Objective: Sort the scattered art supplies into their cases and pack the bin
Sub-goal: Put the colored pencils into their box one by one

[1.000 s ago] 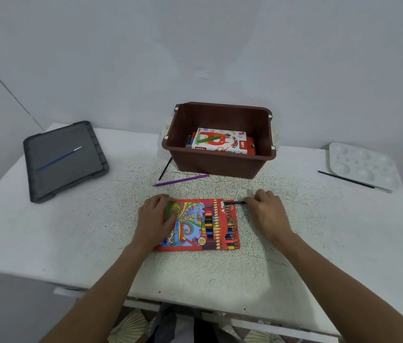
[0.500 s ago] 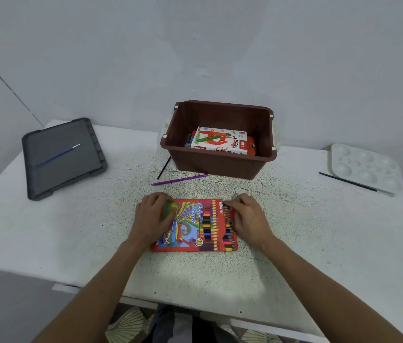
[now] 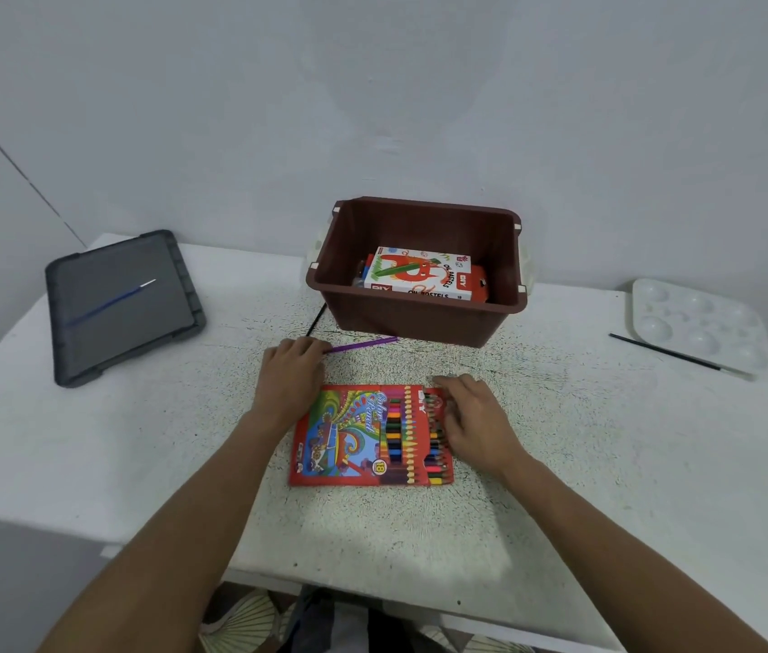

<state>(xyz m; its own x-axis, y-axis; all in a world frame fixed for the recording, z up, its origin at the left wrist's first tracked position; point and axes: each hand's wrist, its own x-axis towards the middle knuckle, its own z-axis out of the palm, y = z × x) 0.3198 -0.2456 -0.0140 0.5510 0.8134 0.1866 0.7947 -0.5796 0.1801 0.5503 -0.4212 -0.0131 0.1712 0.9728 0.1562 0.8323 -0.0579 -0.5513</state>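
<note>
A red colour-pencil case (image 3: 349, 435) lies flat in front of me, its right part showing a row of pencils. My right hand (image 3: 476, 421) rests palm down on that right part, fingers spread, holding nothing. My left hand (image 3: 294, 374) is off the case, its fingertips over the left end of a purple pencil (image 3: 365, 344) that lies on the table. Whether the fingers grip it is hidden. Behind stands the brown bin (image 3: 419, 322) with an oil pastels box (image 3: 419, 275) inside. A black pencil (image 3: 316, 320) lies at the bin's left front corner.
A grey lid (image 3: 137, 332) with a blue brush (image 3: 111, 301) on it sits at the far left. A white paint palette (image 3: 697, 318) is at the far right, with a black brush (image 3: 664, 352) along its near side. The table's near edge is just below my forearms.
My left hand left the case and moved up to the purple pencil. My right hand slid the black pencil into the case and now lies flat on the pencils.
</note>
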